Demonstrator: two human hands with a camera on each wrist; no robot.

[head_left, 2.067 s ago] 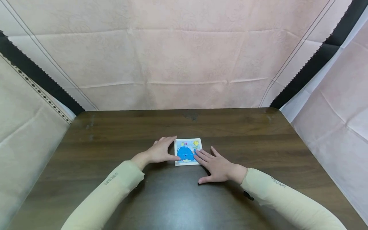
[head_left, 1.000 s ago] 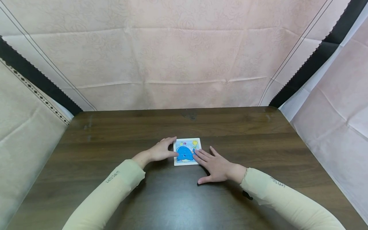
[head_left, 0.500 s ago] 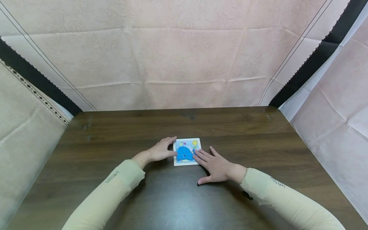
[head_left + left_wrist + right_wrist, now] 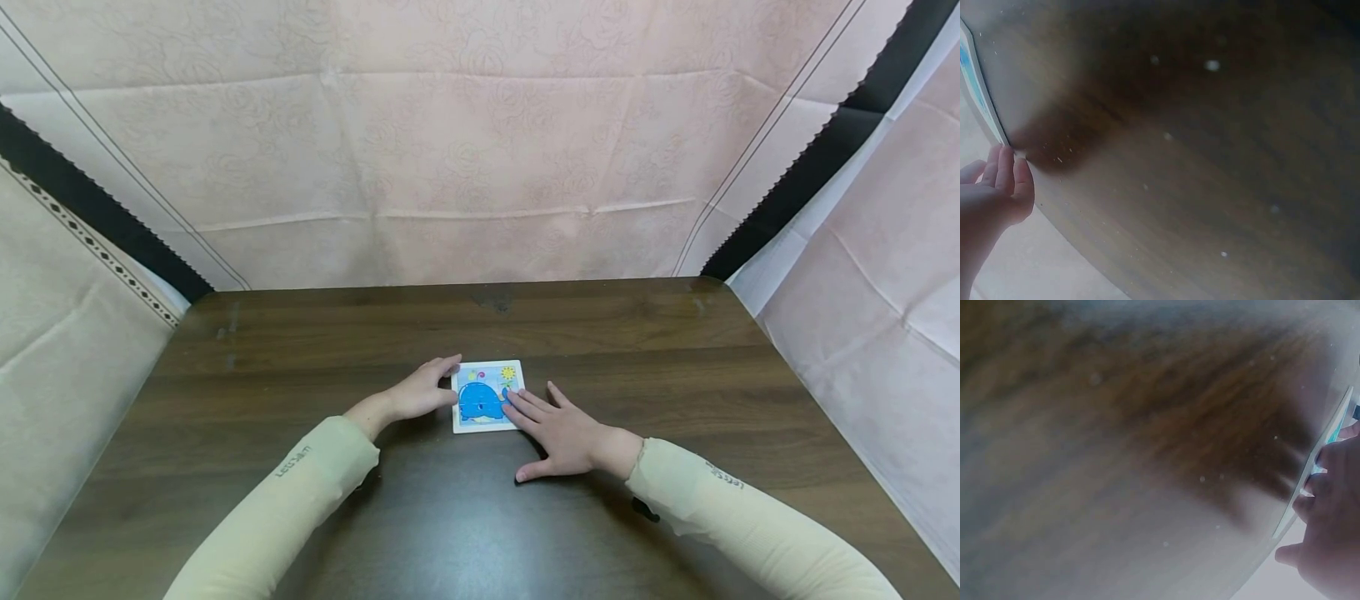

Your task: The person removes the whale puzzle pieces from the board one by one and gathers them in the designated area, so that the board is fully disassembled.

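Observation:
A small white-framed jigsaw puzzle [image 4: 480,408] lies flat on the wooden table, showing a blue whale and a yellow sun. At its left edge is my left hand [image 4: 420,392], with thumb and forefinger spread apart along the frame. The left wrist view has fingertips of the left hand [image 4: 1000,187] against the puzzle's edge [image 4: 988,103]. My right hand [image 4: 566,433] lies over the lower right corner with straight, spread fingers, covering part of the whale's tail. The right wrist view shows that hand [image 4: 1332,519] reaching across the puzzle's rim [image 4: 1316,456].
The dark brown table [image 4: 637,358] extends around the puzzle on all sides. Pale cloth sheets [image 4: 487,150] hang behind it and at both sides. Long cream sleeves [image 4: 285,508] cover both forearms.
My left thumb has slid left, from the whale to the puzzle's left edge. The right hand keeps its place, and the puzzle has hardly shifted.

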